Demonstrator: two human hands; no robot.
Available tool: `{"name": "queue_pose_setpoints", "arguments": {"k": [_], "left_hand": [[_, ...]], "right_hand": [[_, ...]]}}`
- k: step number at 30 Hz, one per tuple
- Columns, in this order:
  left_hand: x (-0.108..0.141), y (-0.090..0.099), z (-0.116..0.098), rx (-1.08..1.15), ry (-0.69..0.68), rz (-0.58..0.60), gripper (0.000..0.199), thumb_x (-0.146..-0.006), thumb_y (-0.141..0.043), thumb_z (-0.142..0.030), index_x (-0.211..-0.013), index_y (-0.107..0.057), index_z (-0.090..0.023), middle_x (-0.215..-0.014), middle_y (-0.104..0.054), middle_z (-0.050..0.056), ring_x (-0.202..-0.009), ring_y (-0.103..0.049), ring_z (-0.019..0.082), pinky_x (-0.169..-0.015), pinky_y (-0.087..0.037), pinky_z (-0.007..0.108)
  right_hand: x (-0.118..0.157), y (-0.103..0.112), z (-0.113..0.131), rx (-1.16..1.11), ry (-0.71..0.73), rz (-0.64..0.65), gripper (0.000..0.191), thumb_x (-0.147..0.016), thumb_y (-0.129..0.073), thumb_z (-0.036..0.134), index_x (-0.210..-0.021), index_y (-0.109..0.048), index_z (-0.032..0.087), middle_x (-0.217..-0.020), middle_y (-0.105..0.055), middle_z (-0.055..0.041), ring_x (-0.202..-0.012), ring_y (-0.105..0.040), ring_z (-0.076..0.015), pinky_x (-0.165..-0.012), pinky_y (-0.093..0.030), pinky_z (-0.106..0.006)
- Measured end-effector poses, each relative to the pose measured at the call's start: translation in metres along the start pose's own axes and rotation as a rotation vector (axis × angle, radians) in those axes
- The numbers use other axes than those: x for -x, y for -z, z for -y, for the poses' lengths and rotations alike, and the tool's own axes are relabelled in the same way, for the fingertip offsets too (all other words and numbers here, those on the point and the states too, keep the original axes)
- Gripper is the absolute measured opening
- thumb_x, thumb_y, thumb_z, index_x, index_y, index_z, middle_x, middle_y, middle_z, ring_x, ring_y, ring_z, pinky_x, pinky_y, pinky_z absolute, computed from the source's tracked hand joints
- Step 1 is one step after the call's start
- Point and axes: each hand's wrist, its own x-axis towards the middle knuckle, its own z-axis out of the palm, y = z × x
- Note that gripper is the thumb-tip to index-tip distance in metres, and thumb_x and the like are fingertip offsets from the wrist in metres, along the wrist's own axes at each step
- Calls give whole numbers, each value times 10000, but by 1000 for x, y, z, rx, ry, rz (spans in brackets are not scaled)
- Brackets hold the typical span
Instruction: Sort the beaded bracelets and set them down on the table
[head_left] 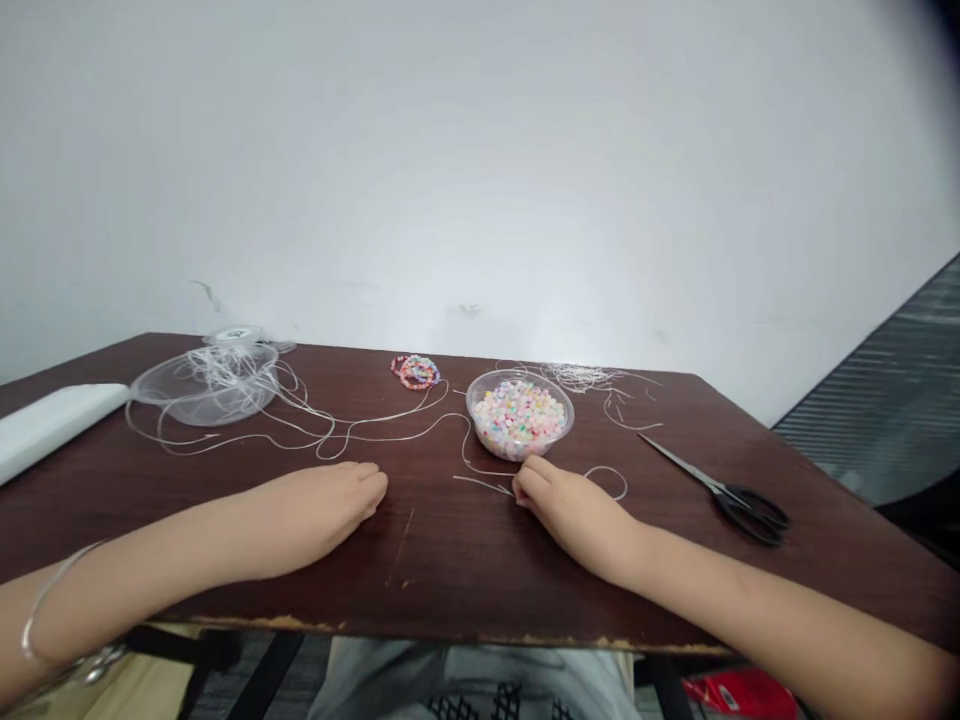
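Observation:
My left hand (330, 508) lies flat on the dark brown table (450, 560), holding nothing. Just in front of a clear bowl of pastel beads (520, 415), my right hand (559, 500) has its fingers curled together around a thin white cord (486, 484). One end of the cord sticks out left of the fingertips, and a loop shows to their right. Further back lie several colourful bead bracelets (417, 372). Long strands of cord run left from near the bowl to a clear plastic container (187, 400) holding a tangle of cord.
Black-handled scissors (731, 498) lie open at the right. Behind the bead bowl is a pile of cut cord pieces (581, 377). A white box (52, 422) sits at the far left, and a spool (238, 334) stands by the wall. Something red (742, 692) shows below the table.

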Motion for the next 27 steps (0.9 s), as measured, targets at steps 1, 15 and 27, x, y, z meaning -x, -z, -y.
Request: {"name": "queue_pose_setpoints", "arguments": {"k": [1, 15, 27], "left_hand": [[-2, 3, 2, 24, 15, 36, 163, -923, -415, -230, -836, -551, -208, -827, -619, 1, -735, -587, 165, -683, -462, 276], [-120, -15, -6, 134, -362, -118, 128, -930, -459, -253, -911, -555, -170, -1020, -551, 66, -975, -498, 187, -915, -425, 334], [-90, -6, -15, 323, -269, -156, 163, -981, -284, -240, -919, -428, -194, -1069, -563, 52, -988, -513, 146, -898, -410, 278]], "right_hand": [[0, 0, -2, -38, 2, -25, 116, -915, -470, 154, -950, -580, 146, -980, -607, -79, -806, -607, -189, -712, -472, -302], [-3, -2, 4, 109, -39, -34, 201, -952, -386, 168, -969, -574, 99, -1019, -591, -144, -885, -610, -233, -688, -482, -322], [5, 5, -11, -135, 171, -99, 131, -898, -546, 242, -994, -558, 154, -984, -594, -51, -862, -582, -164, -730, -461, -260]]}}
